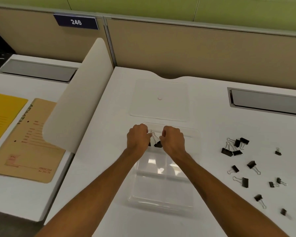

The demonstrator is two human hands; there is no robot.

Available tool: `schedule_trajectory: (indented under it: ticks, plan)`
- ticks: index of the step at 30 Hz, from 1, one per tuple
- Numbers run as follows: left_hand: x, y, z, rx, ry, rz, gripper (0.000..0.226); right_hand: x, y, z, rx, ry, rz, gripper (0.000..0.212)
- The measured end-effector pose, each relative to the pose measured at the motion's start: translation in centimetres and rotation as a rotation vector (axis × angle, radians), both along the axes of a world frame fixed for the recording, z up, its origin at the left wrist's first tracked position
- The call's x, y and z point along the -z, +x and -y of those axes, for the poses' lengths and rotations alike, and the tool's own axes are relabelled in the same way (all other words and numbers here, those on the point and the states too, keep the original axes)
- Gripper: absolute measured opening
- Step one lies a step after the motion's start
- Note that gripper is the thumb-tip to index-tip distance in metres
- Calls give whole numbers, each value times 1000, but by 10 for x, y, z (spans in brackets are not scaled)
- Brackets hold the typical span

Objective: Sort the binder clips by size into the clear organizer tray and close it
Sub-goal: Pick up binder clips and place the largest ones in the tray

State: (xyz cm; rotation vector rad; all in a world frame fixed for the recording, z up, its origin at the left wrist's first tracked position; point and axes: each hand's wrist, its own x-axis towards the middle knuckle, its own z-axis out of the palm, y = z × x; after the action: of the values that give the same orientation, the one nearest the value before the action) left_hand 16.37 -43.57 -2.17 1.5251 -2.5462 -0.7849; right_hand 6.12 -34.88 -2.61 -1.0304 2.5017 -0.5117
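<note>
The clear organizer tray (162, 190) lies open on the white desk in front of me, its lid (159, 100) folded flat beyond it. Both hands hover over the tray's far compartments. My left hand (138, 138) pinches the wire handles of a black binder clip (157, 144), which hangs between the hands. A second dark clip edge shows just under the left fingers. My right hand (173, 141) is curled into a fist beside the clip; whether it touches or holds anything is hidden. Several black binder clips of different sizes (236, 148) lie scattered on the desk to the right.
A white curved divider (79, 100) separates this desk from the left desk, where a brown file folder (31, 142) and a yellow folder (2, 115) lie. A grey cable slot (266, 102) sits at the back right. A beige partition rises behind.
</note>
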Motion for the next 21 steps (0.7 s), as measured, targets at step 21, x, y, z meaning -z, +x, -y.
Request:
schedule_trajectory:
  ticks: [21]
  plan:
    - [-14, 27, -25, 263, -18, -239, 28, -14, -4, -64, 64, -246, 59, 9]
